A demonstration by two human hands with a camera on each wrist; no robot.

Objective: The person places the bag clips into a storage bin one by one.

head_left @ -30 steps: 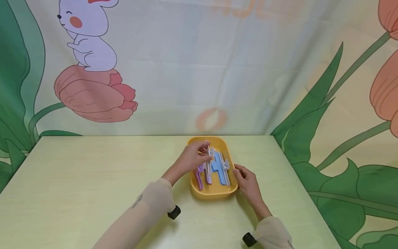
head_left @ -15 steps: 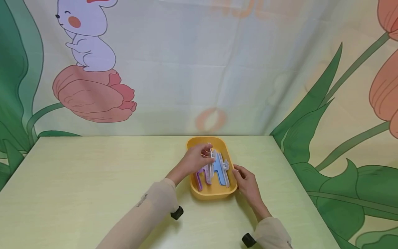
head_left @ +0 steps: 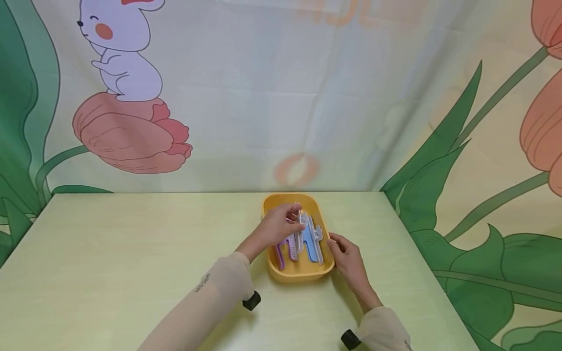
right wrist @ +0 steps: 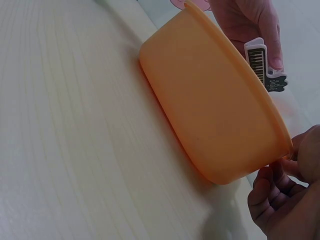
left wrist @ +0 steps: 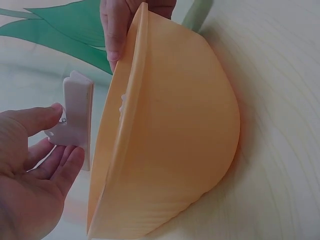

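Observation:
My left hand [head_left: 274, 226] is over the yellow plastic basin [head_left: 303, 278], pinching a white clip [left wrist: 75, 112] between thumb and fingers. Black-and-white piano-key markings show on that clip [right wrist: 257, 62] in the right wrist view. In the basin lie a purple clip [head_left: 280, 257], a blue clip [head_left: 311, 246] and a pale clip [head_left: 318, 239] along the right side. My right hand [head_left: 350, 258] pinches the basin's right rim; the right wrist view has its fingertips [right wrist: 285, 162] at the rim's corner. From both wrists, the basin's wall hides most of its contents.
The basin stands on a pale wood-grain table [head_left: 153, 253], near its back edge. Behind and to the right hangs a printed cloth [head_left: 246, 97] with a rabbit, tulips and leaves. A small black box [head_left: 251, 301] sits at the left cuff, another black box [head_left: 350, 339] at the right.
My left hand has shifted slightly right and toward me over the basin, carrying the white clip. The right hand has stayed at the rim.

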